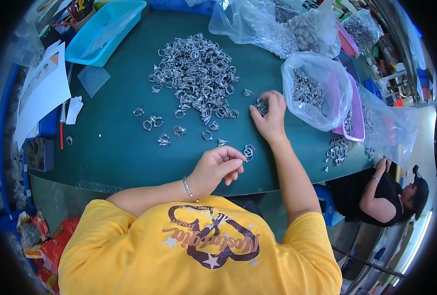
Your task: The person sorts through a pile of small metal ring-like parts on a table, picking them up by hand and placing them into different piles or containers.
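A heap of silver-grey metal rings (194, 73) lies on the green table, with several loose ones scattered in front of it. My right hand (271, 118) is right of the heap, its thumb and fingers curved around a few metal rings (261, 106) at the table. Nearer to me, my left hand (219, 167) has its fingers curled and its thumb pressed to the forefinger. A small group of rings (249, 152) is right beside those fingertips. Whether the left hand pinches one of them is hidden.
An open plastic bag of rings (309, 93) stands right of my right hand, against a pink basket (356, 113). More rings (337, 150) lie beyond. A blue basket (105, 34) and paper sheets (44, 93) are at left. Another person (381, 196) sits at the right.
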### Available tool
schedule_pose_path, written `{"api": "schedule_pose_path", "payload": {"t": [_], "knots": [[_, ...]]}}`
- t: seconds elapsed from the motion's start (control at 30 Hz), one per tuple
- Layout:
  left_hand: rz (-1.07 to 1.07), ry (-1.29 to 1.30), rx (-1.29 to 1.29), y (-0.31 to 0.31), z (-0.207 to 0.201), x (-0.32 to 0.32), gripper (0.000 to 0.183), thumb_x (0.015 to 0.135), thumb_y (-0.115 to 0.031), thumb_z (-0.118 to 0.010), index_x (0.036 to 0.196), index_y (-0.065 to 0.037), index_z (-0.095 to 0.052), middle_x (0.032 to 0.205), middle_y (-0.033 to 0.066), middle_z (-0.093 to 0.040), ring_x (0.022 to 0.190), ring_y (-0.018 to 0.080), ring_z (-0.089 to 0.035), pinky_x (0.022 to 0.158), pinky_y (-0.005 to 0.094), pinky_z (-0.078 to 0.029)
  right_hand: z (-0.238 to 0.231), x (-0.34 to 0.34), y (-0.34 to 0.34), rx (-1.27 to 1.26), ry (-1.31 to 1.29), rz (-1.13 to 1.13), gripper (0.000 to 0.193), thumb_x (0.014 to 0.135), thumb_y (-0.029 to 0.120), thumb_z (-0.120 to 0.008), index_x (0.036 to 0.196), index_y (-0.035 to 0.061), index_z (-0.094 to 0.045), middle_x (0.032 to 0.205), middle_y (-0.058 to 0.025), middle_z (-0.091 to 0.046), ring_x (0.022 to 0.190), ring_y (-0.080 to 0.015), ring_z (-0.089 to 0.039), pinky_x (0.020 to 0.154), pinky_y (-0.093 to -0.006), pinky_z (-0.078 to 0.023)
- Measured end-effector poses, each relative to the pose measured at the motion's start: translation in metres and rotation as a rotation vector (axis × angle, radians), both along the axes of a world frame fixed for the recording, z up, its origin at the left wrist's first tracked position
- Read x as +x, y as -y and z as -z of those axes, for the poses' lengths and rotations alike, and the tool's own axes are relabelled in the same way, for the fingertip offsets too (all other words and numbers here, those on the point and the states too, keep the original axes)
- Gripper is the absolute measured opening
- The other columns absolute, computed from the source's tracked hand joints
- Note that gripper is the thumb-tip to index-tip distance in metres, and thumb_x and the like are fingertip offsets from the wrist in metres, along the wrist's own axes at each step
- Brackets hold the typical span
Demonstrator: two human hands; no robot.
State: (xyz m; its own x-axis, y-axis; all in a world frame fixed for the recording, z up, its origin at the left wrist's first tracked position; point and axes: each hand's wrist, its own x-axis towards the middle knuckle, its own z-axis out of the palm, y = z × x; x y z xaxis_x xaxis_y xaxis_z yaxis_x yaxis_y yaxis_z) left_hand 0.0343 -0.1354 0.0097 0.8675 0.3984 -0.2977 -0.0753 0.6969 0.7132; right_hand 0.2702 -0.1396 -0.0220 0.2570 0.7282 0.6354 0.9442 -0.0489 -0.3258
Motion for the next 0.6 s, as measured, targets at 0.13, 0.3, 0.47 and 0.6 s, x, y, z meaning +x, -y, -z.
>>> {"api": "schedule_pose_path", "payload": {"t": [0.13,0.3,0.47,0.6], "knots": [[0.019,0.095,-0.250,0.000,0.003,-0.004,0.014,0.097,-0.010,-0.052,0.105,0.000,-0.060,0.084,0.0090,-0.063,0.064,0.0116,-0.059,0.050,0.0214,-0.046,-0.002,-0.003,-0.018,-0.155,0.033,-0.116,0.024,0.077,0.013,-0.072,0.098,0.0072,-0.062,0.100,-0.0111,-0.061,0.094,-0.0334,-0.057,0.081,-0.0437,-0.047],[0.014,0.089,-0.495,-0.006,-0.006,-0.005,0.029,0.102,-0.023,-0.041,0.113,-0.001,-0.057,0.090,0.0123,-0.064,0.071,0.0183,-0.062,0.053,0.0252,-0.050,0.008,0.002,0.000,-0.051,-0.469,0.038,0.015,0.077,0.009,-0.075,0.076,0.0028,-0.061,0.077,-0.0085,-0.061,0.064,-0.0209,-0.059,0.060,-0.0300,-0.049],[0.012,0.157,-0.731,-0.017,-0.003,-0.004,0.056,0.101,-0.049,-0.034,0.125,-0.002,-0.051,0.112,0.0190,-0.062,0.100,0.0343,-0.066,0.058,0.0308,-0.057,-0.065,-0.069,0.031,-0.315,-0.778,-0.609,0.016,0.079,0.012,-0.076,0.086,0.0021,-0.065,0.088,-0.0071,-0.064,0.078,-0.0179,-0.062,0.066,-0.0277,-0.050],[0.023,0.060,-0.887,-0.027,-0.004,-0.013,0.026,0.098,-0.028,-0.050,0.096,-0.003,-0.059,0.089,0.0101,-0.058,0.061,0.0114,-0.050,0.038,0.0182,-0.034,-0.064,-0.040,0.056,-0.392,-0.517,-0.452,0.016,0.080,0.003,-0.070,0.096,0.0042,-0.068,0.102,-0.0120,-0.062,0.092,-0.0255,-0.060,0.078,-0.0324,-0.049]]}}
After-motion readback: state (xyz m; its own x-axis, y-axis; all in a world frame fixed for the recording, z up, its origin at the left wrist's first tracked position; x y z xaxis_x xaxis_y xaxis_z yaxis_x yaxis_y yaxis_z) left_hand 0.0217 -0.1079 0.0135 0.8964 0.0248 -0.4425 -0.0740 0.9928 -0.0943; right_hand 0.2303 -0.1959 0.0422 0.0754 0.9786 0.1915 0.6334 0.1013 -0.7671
